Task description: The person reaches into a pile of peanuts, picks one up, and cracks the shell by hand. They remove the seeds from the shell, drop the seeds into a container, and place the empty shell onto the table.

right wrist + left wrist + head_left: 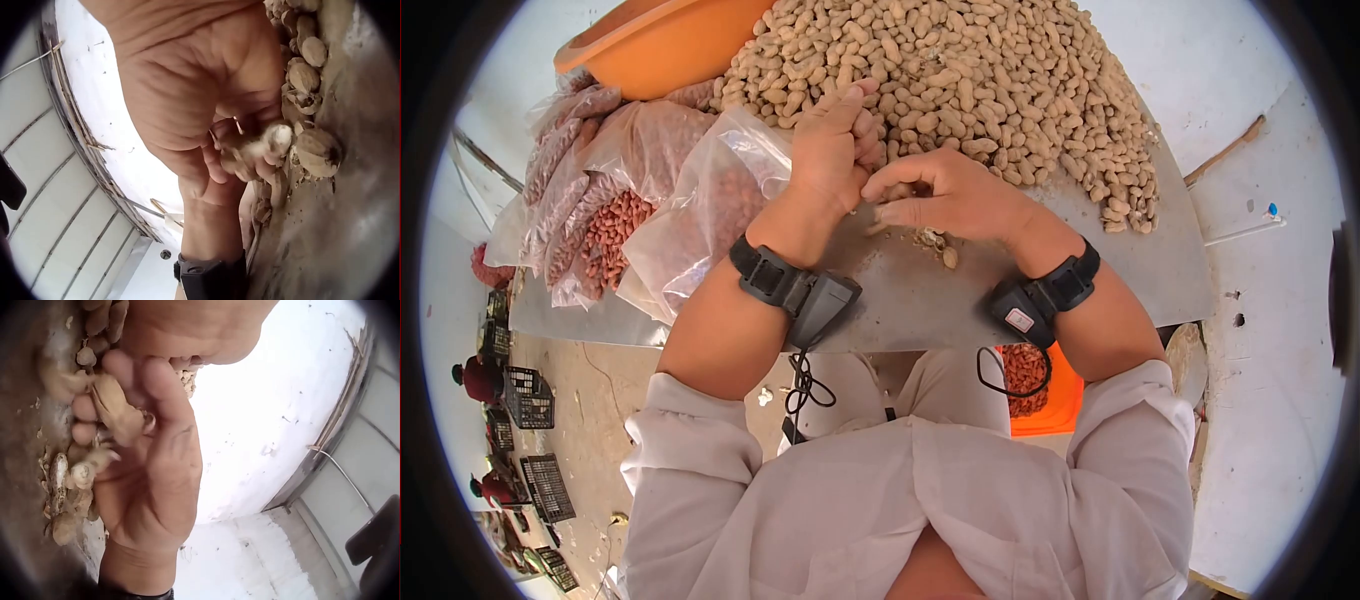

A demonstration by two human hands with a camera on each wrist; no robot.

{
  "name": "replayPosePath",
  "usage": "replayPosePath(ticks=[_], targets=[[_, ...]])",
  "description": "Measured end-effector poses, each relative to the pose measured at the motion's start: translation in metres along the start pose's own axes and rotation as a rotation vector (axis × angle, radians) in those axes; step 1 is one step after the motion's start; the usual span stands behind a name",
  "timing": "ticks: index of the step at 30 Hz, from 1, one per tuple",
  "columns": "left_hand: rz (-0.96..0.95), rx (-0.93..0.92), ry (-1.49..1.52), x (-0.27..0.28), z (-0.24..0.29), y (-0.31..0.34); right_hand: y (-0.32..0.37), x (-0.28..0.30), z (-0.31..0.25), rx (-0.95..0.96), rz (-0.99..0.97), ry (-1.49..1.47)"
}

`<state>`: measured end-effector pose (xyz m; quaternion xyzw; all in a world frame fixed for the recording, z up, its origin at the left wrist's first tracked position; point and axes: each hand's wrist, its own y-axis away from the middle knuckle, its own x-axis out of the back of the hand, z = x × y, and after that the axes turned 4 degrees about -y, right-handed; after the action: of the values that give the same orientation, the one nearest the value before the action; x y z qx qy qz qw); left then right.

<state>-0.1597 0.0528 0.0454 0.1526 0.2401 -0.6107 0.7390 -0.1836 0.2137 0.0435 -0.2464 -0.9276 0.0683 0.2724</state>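
My left hand (825, 150) is at the near edge of a heap of unshelled peanuts (970, 80), fingers curled and thumb uppermost. The inside of its grasp is hidden. Close beside it, my right hand (960, 195) has its thumb and fingers spread apart in a loose curve over the table. Broken peanut shells (119, 412) show in front of the right palm in the left wrist view, some blurred by motion. The right wrist view has a pale shell piece (275, 140) below the right fingers. Several shells and bits (940, 245) lie on the table beneath.
Clear bags of shelled red peanuts (610, 235) sit on the left of the grey table (920, 300), by an orange basin (660, 45). Below the table edge is an orange container of red kernels (1060, 400). A white wall (1270, 300) stands at right.
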Motion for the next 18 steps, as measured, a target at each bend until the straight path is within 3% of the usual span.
replayPosePath(ticks=[3, 6, 9, 15, 18], targets=[[-0.004, -0.004, 0.020, 0.001, -0.001, -0.001, 0.003, 0.005, -0.004, -0.154, 0.021, -0.165], [-0.015, 0.004, 0.030, 0.005, -0.001, -0.003, 0.005, 0.020, -0.001, -0.001, -0.073, 0.236], [-0.016, 0.019, 0.043, 0.006, -0.001, -0.003, 0.011, 0.029, -0.001, 0.020, -0.199, 0.527], [-0.009, 0.048, 0.053, 0.003, 0.000, -0.001, 0.012, 0.028, 0.004, 0.050, -0.192, 0.642], [-0.022, 0.067, 0.055, 0.002, 0.000, 0.000, 0.008, 0.028, -0.002, -0.090, -0.191, 0.607]])
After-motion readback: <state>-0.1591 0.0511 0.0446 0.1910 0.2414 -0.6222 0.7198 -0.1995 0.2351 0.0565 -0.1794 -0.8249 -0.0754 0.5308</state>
